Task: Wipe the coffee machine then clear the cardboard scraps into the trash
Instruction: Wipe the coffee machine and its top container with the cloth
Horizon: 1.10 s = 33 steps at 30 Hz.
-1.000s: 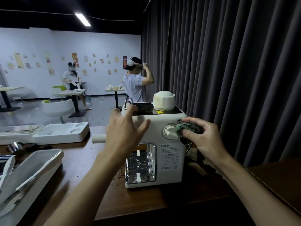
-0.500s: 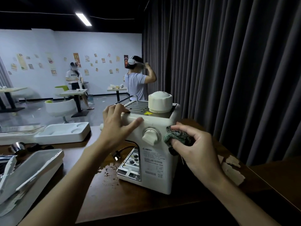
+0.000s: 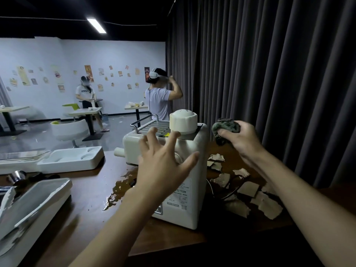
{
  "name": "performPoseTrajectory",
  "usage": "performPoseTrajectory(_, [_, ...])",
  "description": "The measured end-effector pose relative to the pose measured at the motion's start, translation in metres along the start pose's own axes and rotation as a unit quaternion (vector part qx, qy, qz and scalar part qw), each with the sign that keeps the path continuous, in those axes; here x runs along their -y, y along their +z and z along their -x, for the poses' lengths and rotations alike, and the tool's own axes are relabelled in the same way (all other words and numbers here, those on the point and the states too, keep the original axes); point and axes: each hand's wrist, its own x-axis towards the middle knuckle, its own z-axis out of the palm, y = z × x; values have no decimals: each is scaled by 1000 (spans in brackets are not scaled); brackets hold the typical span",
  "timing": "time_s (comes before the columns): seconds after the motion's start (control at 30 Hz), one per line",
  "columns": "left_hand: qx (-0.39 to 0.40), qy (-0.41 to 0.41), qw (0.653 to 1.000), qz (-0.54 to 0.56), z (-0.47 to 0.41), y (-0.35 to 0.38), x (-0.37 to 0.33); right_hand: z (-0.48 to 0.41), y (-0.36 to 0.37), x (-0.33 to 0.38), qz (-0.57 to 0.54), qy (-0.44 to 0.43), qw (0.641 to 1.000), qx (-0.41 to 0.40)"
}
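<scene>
A dim cafe-style room with a dark curtain (image 3: 269, 74) on the right frames a brown table (image 3: 92, 218), where a white coffee machine (image 3: 185, 189) stands turned with a labelled side toward the camera. The left hand (image 3: 163, 170) is in front of the machine with fingers spread wide, gripping nothing. The right hand (image 3: 240, 139), raised beside the machine's top right corner, is closed around a bunched dark cloth (image 3: 225, 128). Torn cardboard scraps (image 3: 248, 189) lie scattered on the table to the machine's right. A wet spill (image 3: 119, 189) glistens on the tabletop to its left.
</scene>
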Motion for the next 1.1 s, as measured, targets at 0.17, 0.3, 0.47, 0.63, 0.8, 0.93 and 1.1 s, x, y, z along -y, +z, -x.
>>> performPoseTrajectory(0.17, [-10,4,1000,15,0,23,-8,-16,-2,-11,-5,21,998,66])
performPoseTrajectory(0.3, [-49,0,999,18,-1,33,-7,-17,7,-16,-69,66,992,82])
performPoseTrajectory(0.47, [-98,4,994,47,-3,37,-4,-14,8,-15,-120,83,984,106])
performPoseTrajectory(0.63, [-119,14,989,90,-4,35,3,-12,9,-13,-104,64,986,111])
performPoseTrajectory(0.8, [-91,34,988,123,-4,16,24,-5,8,-9,-88,50,986,132])
performPoseTrajectory(0.93, [-16,41,992,121,-7,-14,55,7,9,-11,-94,34,986,131])
performPoseTrajectory(1.1, [-10,19,999,48,2,-24,60,19,19,-8,-128,32,986,105])
